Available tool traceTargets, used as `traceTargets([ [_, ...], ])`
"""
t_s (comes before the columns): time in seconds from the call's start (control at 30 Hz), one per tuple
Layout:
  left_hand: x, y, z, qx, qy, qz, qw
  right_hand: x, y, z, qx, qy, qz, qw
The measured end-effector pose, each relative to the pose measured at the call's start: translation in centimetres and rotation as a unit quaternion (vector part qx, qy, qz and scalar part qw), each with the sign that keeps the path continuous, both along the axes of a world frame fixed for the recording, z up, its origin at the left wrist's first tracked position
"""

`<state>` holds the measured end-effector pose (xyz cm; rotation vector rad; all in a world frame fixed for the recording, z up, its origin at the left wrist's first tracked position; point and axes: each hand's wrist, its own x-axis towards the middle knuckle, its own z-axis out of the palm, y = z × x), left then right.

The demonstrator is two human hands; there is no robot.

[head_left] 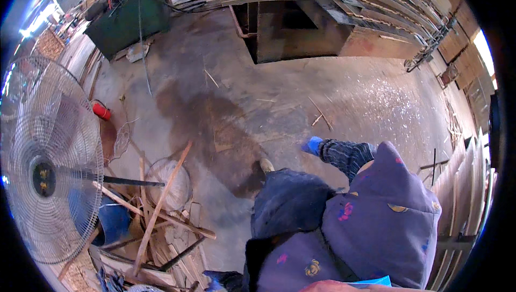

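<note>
My right hand point(312, 145), in a blue glove at the end of a dark striped sleeve, hangs out over the concrete floor in front of me. I make out nothing held in it, and its fingers are too small to read. At the lower edge, the blue glove of my left hand point(214, 281) shows only in part, beside the pile of scrap wood point(161, 217). Its fingers are hidden. A purple flowered apron point(381, 217) covers my body, and one dark trouser leg point(290, 200) reaches forward to a light shoe point(266, 166).
A large standing fan point(51, 157) is at left, near a blue bucket point(114, 222) and a red cylinder point(101, 111). Ahead are a green metal box point(129, 20) and a machine frame point(301, 39) with stacked boards point(371, 2). Panels point(462, 184) lean at right. Thin sticks point(321, 113) lie on the floor.
</note>
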<state>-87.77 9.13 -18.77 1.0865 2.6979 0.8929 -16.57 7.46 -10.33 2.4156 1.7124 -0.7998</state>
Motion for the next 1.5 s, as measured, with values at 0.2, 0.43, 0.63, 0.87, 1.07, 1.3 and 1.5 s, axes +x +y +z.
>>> traceTargets([
  [0.2, 6.1, 3.6, 0.3, -0.099, -0.041, -0.151, 0.983, -0.4, 0.4, 2.7, -0.044, 0.099, -0.241, 0.964],
  [0.43, 14.3, 15.6, 1.7, -0.122, -0.069, -0.31, 0.94, 1.9, 7.1, 5.7, 0.016, 0.044, -0.357, 0.933],
  [0.63, 22.8, 28.8, 4.7, -0.104, -0.068, -0.411, 0.903, 7.0, 15.4, 5.2, 0.127, 0.047, -0.337, 0.932],
  [0.87, 30.9, 40.0, 4.3, -0.147, -0.036, -0.465, 0.872, 17.2, 22.7, 7.3, 0.183, 0.1, -0.43, 0.879],
  [1.07, 35.6, 47.2, 2.3, -0.214, 0.009, -0.508, 0.834, 24.3, 27.6, 3.0, 0.167, 0.146, -0.566, 0.794],
  [1.3, 39.6, 61.5, 1.1, -0.241, 0.061, -0.551, 0.796, 20.1, 47.3, 7.6, 0.205, 0.054, -0.36, 0.909],
  [1.5, 40.1, 79.6, 0.9, -0.266, 0.129, -0.628, 0.72, 20.8, 56.4, 3.6, 0.179, 0.131, -0.524, 0.823],
])
